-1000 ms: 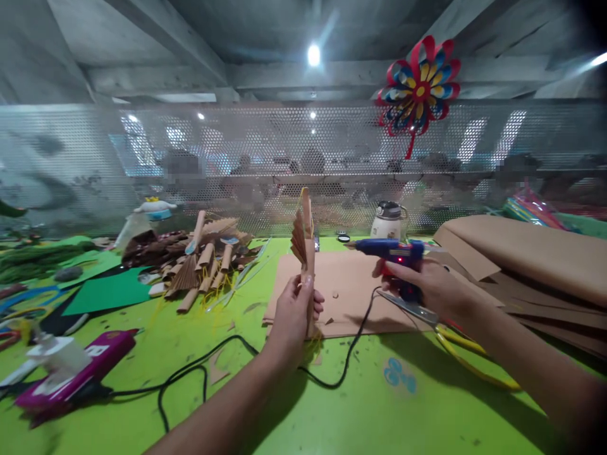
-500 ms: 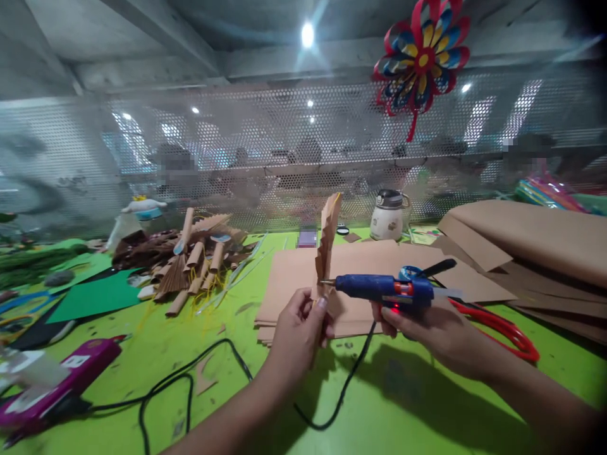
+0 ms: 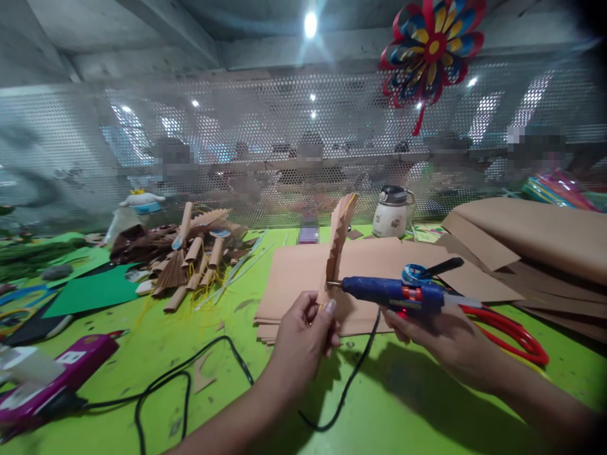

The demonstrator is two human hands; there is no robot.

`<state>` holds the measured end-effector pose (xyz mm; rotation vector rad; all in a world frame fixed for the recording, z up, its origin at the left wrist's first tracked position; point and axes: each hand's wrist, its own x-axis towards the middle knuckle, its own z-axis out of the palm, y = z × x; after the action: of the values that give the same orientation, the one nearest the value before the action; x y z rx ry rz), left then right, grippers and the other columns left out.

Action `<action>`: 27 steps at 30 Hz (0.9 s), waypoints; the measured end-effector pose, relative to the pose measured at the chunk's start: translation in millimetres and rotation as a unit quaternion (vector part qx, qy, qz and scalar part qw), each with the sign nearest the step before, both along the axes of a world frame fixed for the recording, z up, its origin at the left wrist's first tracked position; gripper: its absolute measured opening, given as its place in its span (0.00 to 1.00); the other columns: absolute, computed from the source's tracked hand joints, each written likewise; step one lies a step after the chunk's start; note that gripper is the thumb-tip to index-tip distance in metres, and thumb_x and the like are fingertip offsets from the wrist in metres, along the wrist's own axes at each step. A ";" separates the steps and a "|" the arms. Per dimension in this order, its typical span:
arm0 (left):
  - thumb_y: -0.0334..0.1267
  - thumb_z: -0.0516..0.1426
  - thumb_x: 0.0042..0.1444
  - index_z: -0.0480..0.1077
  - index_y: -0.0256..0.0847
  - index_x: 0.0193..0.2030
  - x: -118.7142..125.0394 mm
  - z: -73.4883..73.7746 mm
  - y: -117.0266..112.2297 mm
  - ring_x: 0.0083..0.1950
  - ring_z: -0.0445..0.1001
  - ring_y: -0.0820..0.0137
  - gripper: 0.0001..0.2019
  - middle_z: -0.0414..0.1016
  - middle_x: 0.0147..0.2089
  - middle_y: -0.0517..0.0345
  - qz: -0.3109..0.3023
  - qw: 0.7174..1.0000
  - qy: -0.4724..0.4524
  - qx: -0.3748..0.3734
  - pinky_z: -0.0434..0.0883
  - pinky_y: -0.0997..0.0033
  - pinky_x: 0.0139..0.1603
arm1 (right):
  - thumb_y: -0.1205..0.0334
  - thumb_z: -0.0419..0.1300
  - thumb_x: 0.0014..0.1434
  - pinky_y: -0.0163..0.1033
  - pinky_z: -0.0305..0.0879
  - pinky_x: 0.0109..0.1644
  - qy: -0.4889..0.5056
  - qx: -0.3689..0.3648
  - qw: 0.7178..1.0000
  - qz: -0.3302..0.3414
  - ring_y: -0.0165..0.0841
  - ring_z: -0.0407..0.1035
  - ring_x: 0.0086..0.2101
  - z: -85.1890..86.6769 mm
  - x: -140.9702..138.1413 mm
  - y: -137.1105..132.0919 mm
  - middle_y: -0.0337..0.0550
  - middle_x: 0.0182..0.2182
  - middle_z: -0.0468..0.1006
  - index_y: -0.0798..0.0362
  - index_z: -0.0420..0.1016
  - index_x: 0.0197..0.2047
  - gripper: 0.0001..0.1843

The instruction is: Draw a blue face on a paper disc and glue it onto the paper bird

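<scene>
My left hand (image 3: 303, 332) is closed around the lower end of a folded brown paper fan (image 3: 338, 240), holding it upright over the green table (image 3: 190, 354). My right hand (image 3: 441, 332) grips a blue hot glue gun (image 3: 393, 294) lying level, its metal nozzle touching the fan's lower edge just above my left fingers. The gun's black cord (image 3: 213, 373) trails down and left across the table. A stack of brown paper sheets (image 3: 379, 265) lies flat behind both hands.
Red-handled scissors (image 3: 507, 325) lie right of the gun. A pile of finished paper fans and rolls (image 3: 190, 253) sits at left, a magenta glue gun (image 3: 71, 373) near the front left, green sheets (image 3: 95, 291), large brown paper (image 3: 531, 243) at right, a white jar (image 3: 391, 212), a perforated screen behind.
The glue gun has come down and left from beside the fan until its nozzle meets the fan's lower edge. The fan has tilted slightly right in my left hand.
</scene>
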<state>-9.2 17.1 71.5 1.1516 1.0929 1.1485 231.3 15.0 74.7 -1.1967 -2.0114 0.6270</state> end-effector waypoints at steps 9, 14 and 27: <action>0.61 0.67 0.52 0.68 0.41 0.40 0.0 -0.6 0.3 0.25 0.69 0.76 0.26 0.73 0.28 0.63 -0.003 1.000 0.006 0.002 0.63 0.80 0.22 | 0.42 0.55 0.71 0.47 0.81 0.45 -0.024 0.080 0.996 -0.037 0.46 0.83 0.36 -10.2 -4.6 -7.3 0.53 0.36 0.88 0.52 0.88 0.44 0.26; 0.69 0.67 0.46 0.67 0.42 0.37 1.3 -17.4 10.6 0.22 0.67 0.76 0.31 0.71 0.24 0.65 0.002 1.000 0.002 0.015 0.61 0.80 0.18 | 0.46 0.59 0.69 0.44 0.82 0.42 -0.037 0.086 0.995 -0.030 0.45 0.83 0.35 -10.4 4.2 -6.5 0.51 0.36 0.89 0.48 0.89 0.46 0.21; 0.70 0.66 0.50 0.68 0.42 0.37 -1.1 -24.1 13.1 0.19 0.62 0.77 0.30 0.70 0.23 0.65 0.005 1.000 0.017 0.026 0.57 0.80 0.16 | 0.53 0.65 0.66 0.43 0.82 0.38 0.006 0.064 0.997 -0.037 0.43 0.82 0.31 -17.2 11.5 -7.7 0.48 0.32 0.87 0.46 0.89 0.43 0.12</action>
<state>-10.3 30.2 47.4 1.2111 1.1012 1.1745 242.7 7.3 57.5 -1.1828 -1.9558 0.4604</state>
